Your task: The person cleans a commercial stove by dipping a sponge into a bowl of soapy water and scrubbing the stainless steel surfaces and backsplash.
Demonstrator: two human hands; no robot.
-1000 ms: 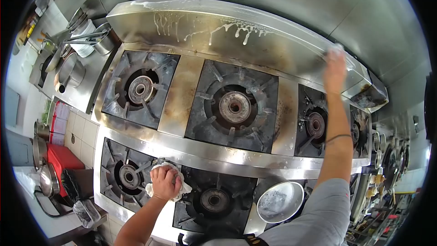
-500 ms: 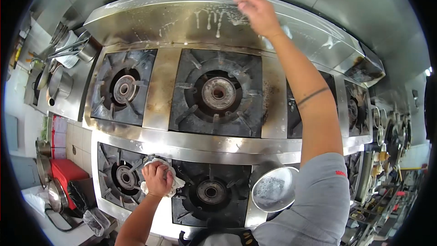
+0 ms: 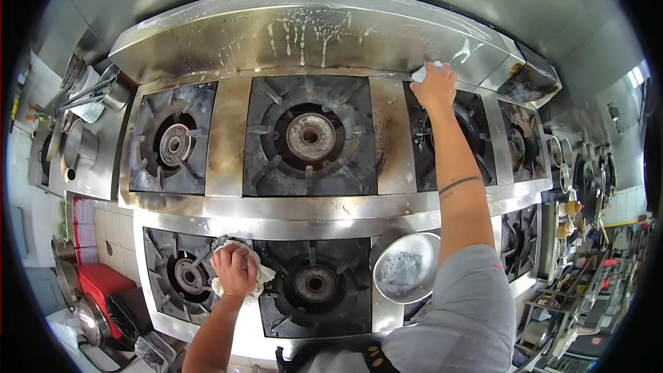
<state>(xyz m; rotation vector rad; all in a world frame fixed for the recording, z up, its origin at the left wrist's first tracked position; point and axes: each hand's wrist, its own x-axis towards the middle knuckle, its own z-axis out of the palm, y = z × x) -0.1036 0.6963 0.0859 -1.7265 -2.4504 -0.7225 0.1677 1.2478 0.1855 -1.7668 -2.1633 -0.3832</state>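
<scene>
Cloth point(image 3: 262, 278) lies bunched on the stove point(image 3: 318, 208), the left hand's point(image 3: 233, 271) grip curled around it. The right hand point(image 3: 436, 87) pinches a white pad point(image 3: 418, 74) beside the foam-streaked backsplash point(image 3: 318, 41).

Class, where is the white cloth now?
In the head view, the white cloth lies lower left, beneath the left hand, just right of the front-left burner.

We're logging a metal saucepan point(image 3: 81, 148) standing on the left desk point(image 3: 106, 171), white dishes point(image 3: 85, 90) stacking up just beyond it, a deeper pot point(image 3: 121, 91) sitting beside them. Below, we're spotting a red container point(image 3: 103, 287) and pale floor tiles point(image 3: 112, 231). Far right, pans point(image 3: 589, 174) are crowding together, details too small.
</scene>
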